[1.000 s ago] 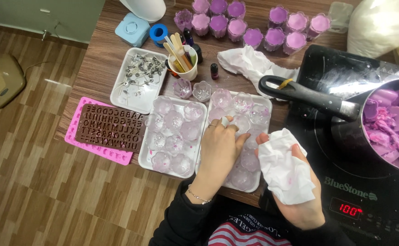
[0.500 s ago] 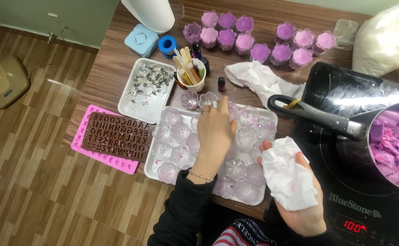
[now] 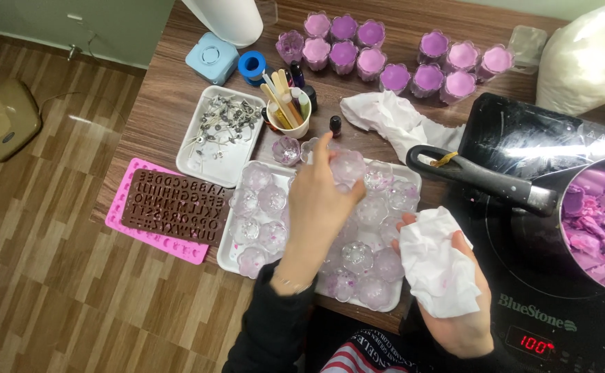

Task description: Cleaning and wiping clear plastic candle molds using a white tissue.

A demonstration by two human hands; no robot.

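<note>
My left hand point(image 3: 318, 208) reaches over two white trays point(image 3: 413, 181) of clear flower-shaped cups and grips one clear cup point(image 3: 348, 167) by its rim, index finger raised. My right hand point(image 3: 458, 304) sits lower right, closed around a crumpled white tissue point(image 3: 437, 266) with faint pink stains. Several more empty clear cups point(image 3: 261, 200) lie in the trays, some tinted purple.
Filled purple candle cups point(image 3: 399, 59) line the table's back. A wick tray point(image 3: 221, 135), stick cup point(image 3: 290, 114), pink letter mould point(image 3: 167, 211), white cloth point(image 3: 392, 121). At right, a black induction stove point(image 3: 544, 324) carries a pot of purple wax point(image 3: 596, 217) with black handle point(image 3: 478, 179).
My left hand moved up from the tray's middle to its far edge and closed on a clear cup. The right hand with the tissue stayed roughly put.
</note>
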